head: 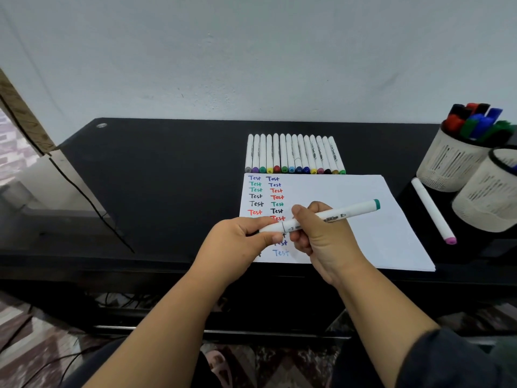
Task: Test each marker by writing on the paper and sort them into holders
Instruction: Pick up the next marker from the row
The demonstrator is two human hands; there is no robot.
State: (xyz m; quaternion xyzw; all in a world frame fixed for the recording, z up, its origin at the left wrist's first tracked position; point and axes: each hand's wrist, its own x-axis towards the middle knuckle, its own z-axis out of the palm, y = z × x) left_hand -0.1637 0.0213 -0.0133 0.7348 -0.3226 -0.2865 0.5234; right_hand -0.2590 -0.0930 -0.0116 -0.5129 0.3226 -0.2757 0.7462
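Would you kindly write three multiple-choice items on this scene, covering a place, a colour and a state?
1. Where does the pink-capped marker lie?
A. in the row
B. on the desk right of the paper
C. in a holder

2. What colour is the far cap of the held marker?
A. green
B. yellow
C. red

3. How is the held marker gripped?
A. left hand only
B. right hand only
C. both hands

Answers:
1 B: it lies on the desk between the paper and the holders.
2 A: the end cap is teal green.
3 C: the left hand pinches one end and the right hand wraps the barrel.
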